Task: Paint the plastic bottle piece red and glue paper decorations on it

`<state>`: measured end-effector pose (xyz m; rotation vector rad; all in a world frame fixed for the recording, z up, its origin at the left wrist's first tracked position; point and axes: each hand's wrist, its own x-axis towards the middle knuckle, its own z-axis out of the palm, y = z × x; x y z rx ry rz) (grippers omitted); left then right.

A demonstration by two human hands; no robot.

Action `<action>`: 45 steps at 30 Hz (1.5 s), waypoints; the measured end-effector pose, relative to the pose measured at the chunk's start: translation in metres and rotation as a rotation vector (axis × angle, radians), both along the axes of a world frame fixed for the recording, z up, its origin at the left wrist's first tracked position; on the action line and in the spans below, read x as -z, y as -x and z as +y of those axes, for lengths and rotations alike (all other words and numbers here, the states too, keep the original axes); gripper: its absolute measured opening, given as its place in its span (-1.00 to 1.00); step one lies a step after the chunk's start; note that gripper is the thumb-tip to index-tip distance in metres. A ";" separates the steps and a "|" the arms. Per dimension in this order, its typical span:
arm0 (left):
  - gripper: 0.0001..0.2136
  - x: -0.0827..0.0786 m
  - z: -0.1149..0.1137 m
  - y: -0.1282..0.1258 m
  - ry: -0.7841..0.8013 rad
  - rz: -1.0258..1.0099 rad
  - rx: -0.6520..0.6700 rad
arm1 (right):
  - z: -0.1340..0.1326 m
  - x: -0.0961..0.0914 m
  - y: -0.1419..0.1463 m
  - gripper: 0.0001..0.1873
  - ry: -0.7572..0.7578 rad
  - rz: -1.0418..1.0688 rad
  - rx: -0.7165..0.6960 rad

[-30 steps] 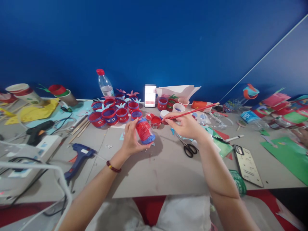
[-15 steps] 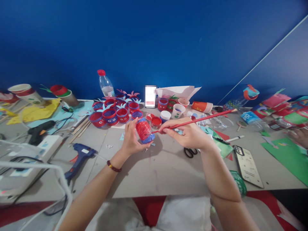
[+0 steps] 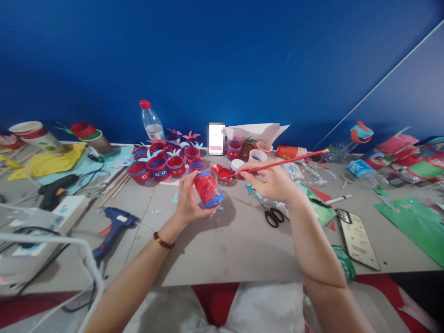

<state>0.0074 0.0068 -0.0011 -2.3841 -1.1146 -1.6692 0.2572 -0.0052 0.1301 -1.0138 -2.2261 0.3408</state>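
Note:
My left hand (image 3: 189, 201) grips a clear plastic piece, apparently a cut bottle section (image 3: 207, 189), tilted above the table and painted red in the middle with blue at both ends. A long red paintbrush (image 3: 284, 162) is pinched in my right hand (image 3: 272, 182), its handle slanting up to the right. The brush's tip end is at the small jar of red paint (image 3: 225, 176); the bristles are hard to make out. Just behind stands a white paint jar (image 3: 237, 166), and a paper cup (image 3: 257, 156) with blue inside is close by.
Several red-and-blue painted cups with eyes (image 3: 158, 167) stand at the back left. A blue glue gun (image 3: 116, 226) and a power strip (image 3: 58, 226) lie left. Black-handled scissors (image 3: 274, 216), a phone (image 3: 357, 238) and green paper (image 3: 412, 226) are right. Another phone (image 3: 217, 138) leans on the wall.
My right hand has moved the paintbrush from the painted piece up and back to the red paint jar. The piece in my left hand has turned slightly. More of the scissors shows.

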 end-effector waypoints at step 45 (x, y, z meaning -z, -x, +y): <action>0.10 0.001 0.000 0.000 0.022 0.030 0.034 | -0.031 -0.015 0.020 -0.82 0.048 0.042 -0.178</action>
